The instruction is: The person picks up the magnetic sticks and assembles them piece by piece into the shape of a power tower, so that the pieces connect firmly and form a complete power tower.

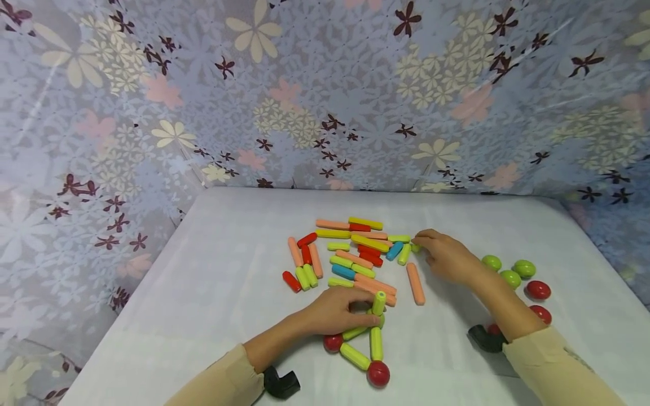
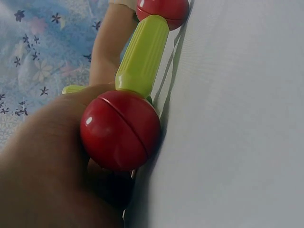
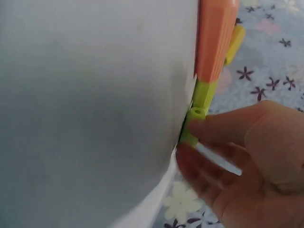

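Note:
My left hand (image 1: 337, 310) grips the far corner of a triangle built from light-green rods (image 1: 354, 356) and balls. Its two other corners are red balls, the nearer red ball (image 1: 378, 374) and the left red ball (image 1: 333, 343). From the gripped corner, where a green ball (image 1: 381, 321) shows partly, a short green rod (image 1: 379, 303) stands upright. The left wrist view has a red ball (image 2: 120, 130) close beside the hand. At the right of the loose rods, my right hand (image 1: 447, 256) pinches a short light-green rod (image 3: 192, 126) between thumb and fingers, low at the tabletop.
Loose orange, yellow, red, blue and green rods (image 1: 370, 242) lie grouped mid-table. One orange rod (image 1: 415, 283) lies apart on their right. Several green balls (image 1: 524, 269) and red balls (image 1: 538, 290) rest beside the right forearm. Flowered cloth (image 1: 325, 101) hangs behind the white table (image 1: 228, 254).

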The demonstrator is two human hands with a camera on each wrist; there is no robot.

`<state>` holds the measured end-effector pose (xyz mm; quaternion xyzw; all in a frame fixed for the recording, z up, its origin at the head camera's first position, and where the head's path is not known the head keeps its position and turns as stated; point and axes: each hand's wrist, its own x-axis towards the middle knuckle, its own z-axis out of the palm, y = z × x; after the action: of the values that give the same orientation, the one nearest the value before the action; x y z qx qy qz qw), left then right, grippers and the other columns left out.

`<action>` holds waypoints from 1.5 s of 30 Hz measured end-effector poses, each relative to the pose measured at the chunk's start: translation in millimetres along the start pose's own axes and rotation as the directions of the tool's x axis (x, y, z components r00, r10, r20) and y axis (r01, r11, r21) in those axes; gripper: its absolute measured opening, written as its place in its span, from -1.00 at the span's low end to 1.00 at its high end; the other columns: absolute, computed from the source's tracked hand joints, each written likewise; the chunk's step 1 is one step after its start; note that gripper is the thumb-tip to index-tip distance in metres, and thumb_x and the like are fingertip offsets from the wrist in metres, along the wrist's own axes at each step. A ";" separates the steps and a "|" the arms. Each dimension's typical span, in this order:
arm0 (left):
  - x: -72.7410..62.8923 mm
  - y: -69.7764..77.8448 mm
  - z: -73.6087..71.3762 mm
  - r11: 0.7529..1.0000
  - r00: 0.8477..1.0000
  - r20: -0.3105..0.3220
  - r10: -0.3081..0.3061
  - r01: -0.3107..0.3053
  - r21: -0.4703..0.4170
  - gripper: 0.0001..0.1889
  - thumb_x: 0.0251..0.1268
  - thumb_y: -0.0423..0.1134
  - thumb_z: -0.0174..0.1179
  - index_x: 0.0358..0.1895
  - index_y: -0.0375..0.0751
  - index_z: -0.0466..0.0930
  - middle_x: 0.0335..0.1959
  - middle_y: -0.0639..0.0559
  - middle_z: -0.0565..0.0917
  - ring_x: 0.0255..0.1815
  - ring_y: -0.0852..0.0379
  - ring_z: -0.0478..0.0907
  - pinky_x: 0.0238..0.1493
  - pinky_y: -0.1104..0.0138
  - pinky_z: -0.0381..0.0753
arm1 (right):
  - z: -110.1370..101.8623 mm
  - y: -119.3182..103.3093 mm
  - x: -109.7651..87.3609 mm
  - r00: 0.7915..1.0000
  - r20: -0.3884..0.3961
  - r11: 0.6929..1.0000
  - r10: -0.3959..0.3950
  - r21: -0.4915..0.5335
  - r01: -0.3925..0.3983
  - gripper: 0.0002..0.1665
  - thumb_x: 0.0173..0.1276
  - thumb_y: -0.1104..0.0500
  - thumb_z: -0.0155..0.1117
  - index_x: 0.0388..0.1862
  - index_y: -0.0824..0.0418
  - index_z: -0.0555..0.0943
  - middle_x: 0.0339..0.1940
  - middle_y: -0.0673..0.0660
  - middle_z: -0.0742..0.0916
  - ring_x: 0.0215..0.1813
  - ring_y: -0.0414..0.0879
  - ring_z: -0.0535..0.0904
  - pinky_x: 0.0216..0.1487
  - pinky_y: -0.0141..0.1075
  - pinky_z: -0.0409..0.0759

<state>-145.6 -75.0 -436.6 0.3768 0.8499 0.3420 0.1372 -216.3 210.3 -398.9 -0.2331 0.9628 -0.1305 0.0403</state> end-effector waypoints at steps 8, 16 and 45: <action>1.9 -3.6 1.7 0.998 1.000 -0.024 -0.007 0.006 -0.055 -0.79 0.27 0.18 0.17 -0.19 0.23 0.54 -0.49 0.29 0.48 -0.46 0.34 0.40 -0.46 0.47 0.40 | -5.3 -4.0 -7.4 0.995 0.014 0.995 0.097 -0.021 -0.097 -0.76 0.18 0.31 0.35 -0.14 0.31 0.66 -0.29 0.09 0.62 -0.24 0.03 0.56 -0.20 -0.02 0.55; 1.4 -7.2 0.5 0.987 0.993 -0.112 -0.045 0.026 -0.161 -0.82 0.26 0.05 0.26 -0.17 0.13 0.59 -0.39 0.31 0.57 -0.40 0.34 0.48 -0.36 0.44 0.53 | -23.6 -31.3 -38.6 0.991 0.065 0.870 -0.112 0.489 0.066 -0.73 0.24 0.10 0.40 -0.11 0.09 0.59 -0.32 -0.02 0.68 -0.26 -0.10 0.59 -0.22 -0.23 0.59; -0.6 -9.7 -6.5 0.987 0.993 -0.099 -0.069 0.054 -0.148 -0.76 0.17 0.06 0.31 -0.29 0.08 0.49 -0.62 0.20 0.50 -0.58 0.28 0.46 -0.58 0.42 0.45 | 5.5 -92.9 -72.9 0.857 0.329 0.856 -0.398 0.470 0.217 -0.68 0.12 -0.17 0.44 -0.19 -0.22 0.55 -0.29 -0.29 0.61 -0.27 -0.29 0.53 -0.22 -0.36 0.54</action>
<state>-153.7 -83.2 -438.5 0.3212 0.8398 0.4177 0.1305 -110.0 162.8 -377.9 -0.3955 0.8303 -0.2849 0.2703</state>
